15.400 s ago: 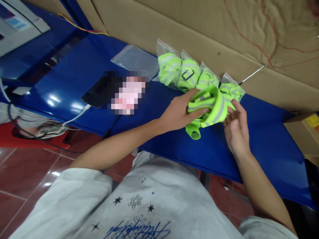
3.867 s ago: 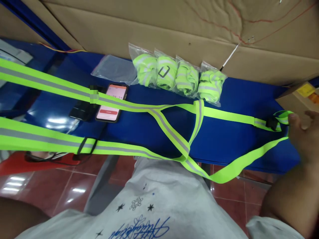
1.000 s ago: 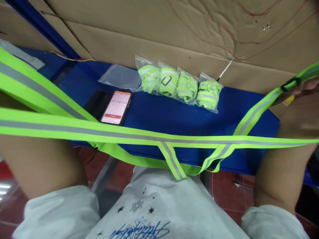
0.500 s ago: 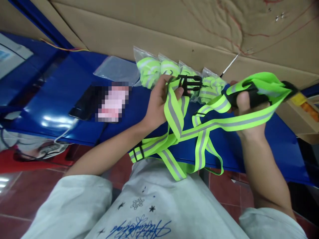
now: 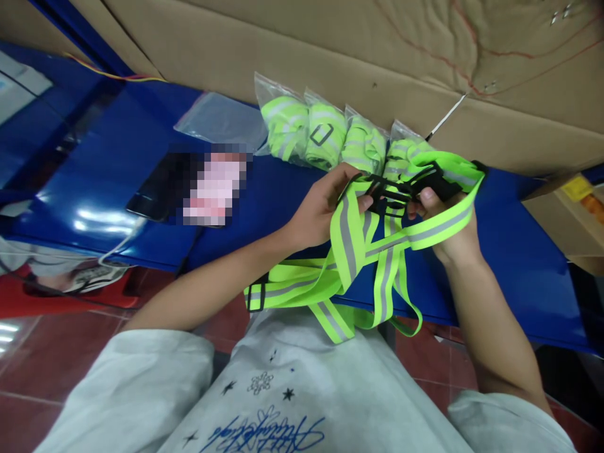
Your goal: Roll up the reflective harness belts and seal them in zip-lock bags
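Note:
A neon-green reflective strap harness [image 5: 349, 245] with grey stripes hangs between my hands, its loops falling over the table edge toward my lap. My left hand [image 5: 325, 207] is closed around the black pronged half of a side-release buckle [image 5: 389, 196]. Closed on the other black buckle half [image 5: 438, 182] is my right hand [image 5: 453, 226], with a green strap looped over it. The two halves are close together; whether the prongs have entered is hard to tell. A black slider [image 5: 256, 296] sits on the strap at lower left.
Several clear bags of rolled green straps [image 5: 325, 135] line the back of the blue table [image 5: 108, 182]. An empty plastic bag [image 5: 219, 123] and a phone with a blurred screen [image 5: 214, 189] lie left. A cardboard box [image 5: 566, 214] stands right, and a cardboard wall [image 5: 283, 44] rises behind.
My right hand has moved left with its buckle half, and my left hand slightly right and down. The buckle halves, apart before, are now close together.

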{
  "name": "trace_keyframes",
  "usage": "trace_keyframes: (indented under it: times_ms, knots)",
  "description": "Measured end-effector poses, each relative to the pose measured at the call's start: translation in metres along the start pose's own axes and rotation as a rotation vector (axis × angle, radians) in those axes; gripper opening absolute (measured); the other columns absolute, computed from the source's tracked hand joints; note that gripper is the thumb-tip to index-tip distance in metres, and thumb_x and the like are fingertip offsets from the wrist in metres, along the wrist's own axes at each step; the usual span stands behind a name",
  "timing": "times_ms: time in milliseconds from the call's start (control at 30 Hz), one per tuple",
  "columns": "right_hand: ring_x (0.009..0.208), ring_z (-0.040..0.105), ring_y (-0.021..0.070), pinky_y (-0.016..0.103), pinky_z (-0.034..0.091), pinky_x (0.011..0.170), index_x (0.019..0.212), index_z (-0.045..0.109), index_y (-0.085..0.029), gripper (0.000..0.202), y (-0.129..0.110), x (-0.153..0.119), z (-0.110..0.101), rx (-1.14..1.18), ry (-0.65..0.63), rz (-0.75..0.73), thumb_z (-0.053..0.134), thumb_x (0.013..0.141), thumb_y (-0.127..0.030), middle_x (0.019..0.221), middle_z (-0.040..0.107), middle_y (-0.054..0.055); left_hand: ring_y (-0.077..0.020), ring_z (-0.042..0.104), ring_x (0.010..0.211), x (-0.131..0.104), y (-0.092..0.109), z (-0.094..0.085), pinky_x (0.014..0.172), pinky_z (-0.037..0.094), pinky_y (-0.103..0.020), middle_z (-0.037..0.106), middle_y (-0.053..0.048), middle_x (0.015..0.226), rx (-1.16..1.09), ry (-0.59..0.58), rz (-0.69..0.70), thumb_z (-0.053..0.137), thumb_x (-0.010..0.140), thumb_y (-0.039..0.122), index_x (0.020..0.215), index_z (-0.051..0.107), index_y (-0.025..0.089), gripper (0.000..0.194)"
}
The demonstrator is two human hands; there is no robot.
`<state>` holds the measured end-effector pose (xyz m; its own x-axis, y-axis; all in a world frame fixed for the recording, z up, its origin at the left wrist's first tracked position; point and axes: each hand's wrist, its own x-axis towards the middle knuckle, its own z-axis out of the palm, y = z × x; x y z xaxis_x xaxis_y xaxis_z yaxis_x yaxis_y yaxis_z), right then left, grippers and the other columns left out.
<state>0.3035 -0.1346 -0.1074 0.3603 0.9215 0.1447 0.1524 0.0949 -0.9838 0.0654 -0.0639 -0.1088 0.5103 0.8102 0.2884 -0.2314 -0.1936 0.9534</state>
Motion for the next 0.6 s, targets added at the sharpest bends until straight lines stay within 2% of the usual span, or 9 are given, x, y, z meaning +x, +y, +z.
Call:
trace_keyframes:
  times_ms: [67, 133, 267, 333, 400, 467, 533, 600]
  knots:
    - [0.07, 0.068, 0.0192, 0.037, 0.056, 0.064, 0.132, 0.061, -0.032, 0.061, -0.001, -0.002, 0.0, 0.037, -0.014, 0.001, 0.088, 0.081, -0.054, 0.095, 0.073, 0.0, -0.0235, 0.069, 0.098, 0.0, 0.003, 0.0, 0.095, 0.057, -0.038, 0.07, -0.004, 0.099, 0.018, 0.006, -0.004, 0.084, 0.085, 0.062, 0.101, 0.065, 0.022, 0.047]
    - [0.077, 0.073, 0.0222, 0.04, 0.059, 0.068, 0.141, 0.057, -0.038, 0.064, -0.002, -0.004, 0.0, 0.043, -0.037, -0.022, 0.085, 0.084, -0.051, 0.102, 0.075, 0.0, -0.0253, 0.071, 0.105, 0.001, 0.003, 0.0, 0.099, 0.056, -0.04, 0.072, -0.005, 0.105, -0.027, -0.023, -0.017, 0.084, 0.085, 0.064, 0.101, 0.064, 0.023, 0.048]
    - [0.094, 0.075, 0.0234, 0.04, 0.062, 0.081, 0.126, 0.075, -0.034, 0.034, -0.003, -0.009, 0.0, -0.128, -0.049, -0.11, 0.073, 0.097, -0.051, 0.114, 0.078, 0.004, -0.0296, 0.07, 0.124, 0.005, -0.002, 0.003, 0.104, 0.058, -0.042, 0.075, -0.009, 0.125, -0.141, -0.188, -0.059, 0.086, 0.082, 0.066, 0.101, 0.063, 0.023, 0.052]
    - [0.088, 0.074, 0.0214, 0.04, 0.062, 0.081, 0.121, 0.078, -0.031, 0.033, -0.002, -0.01, 0.001, -0.252, -0.099, -0.169, 0.07, 0.1, -0.054, 0.107, 0.078, 0.004, -0.0297, 0.073, 0.121, 0.008, -0.008, 0.001, 0.102, 0.06, -0.043, 0.076, -0.007, 0.122, -0.134, -0.145, -0.085, 0.087, 0.082, 0.065, 0.102, 0.065, 0.023, 0.051]
    - [0.086, 0.074, 0.0214, 0.041, 0.063, 0.082, 0.116, 0.079, -0.029, 0.032, -0.001, -0.01, 0.002, -0.344, -0.16, -0.231, 0.066, 0.102, -0.055, 0.1, 0.078, 0.004, -0.0307, 0.075, 0.116, 0.01, -0.012, -0.003, 0.1, 0.062, -0.045, 0.077, -0.005, 0.115, -0.175, -0.004, -0.125, 0.087, 0.082, 0.062, 0.106, 0.067, 0.025, 0.048]
    - [0.1, 0.075, 0.0242, 0.044, 0.063, 0.092, 0.113, 0.079, -0.028, 0.033, 0.0, -0.01, 0.002, -0.434, -0.155, -0.341, 0.058, 0.107, -0.053, 0.108, 0.077, 0.007, -0.0338, 0.076, 0.118, 0.012, -0.012, -0.009, 0.099, 0.064, -0.049, 0.078, -0.006, 0.118, -0.256, 0.097, -0.176, 0.086, 0.085, 0.057, 0.112, 0.068, 0.027, 0.045]
    - [0.12, 0.07, 0.0281, 0.049, 0.058, 0.107, 0.125, 0.075, -0.028, 0.036, 0.002, -0.011, 0.002, -0.552, -0.156, -0.47, 0.052, 0.11, -0.051, 0.125, 0.074, 0.01, -0.0364, 0.076, 0.12, 0.015, -0.009, -0.014, 0.097, 0.065, -0.051, 0.077, -0.008, 0.124, -0.332, 0.083, -0.229, 0.081, 0.089, 0.054, 0.119, 0.069, 0.025, 0.043]
    - [0.135, 0.064, 0.0316, 0.053, 0.054, 0.115, 0.144, 0.065, -0.029, 0.042, 0.001, -0.012, 0.003, -0.639, -0.206, -0.547, 0.047, 0.111, -0.05, 0.14, 0.067, 0.012, -0.0373, 0.076, 0.12, 0.017, -0.007, -0.016, 0.098, 0.065, -0.052, 0.077, -0.01, 0.128, -0.4, -0.014, -0.278, 0.075, 0.093, 0.053, 0.12, 0.071, 0.022, 0.041]
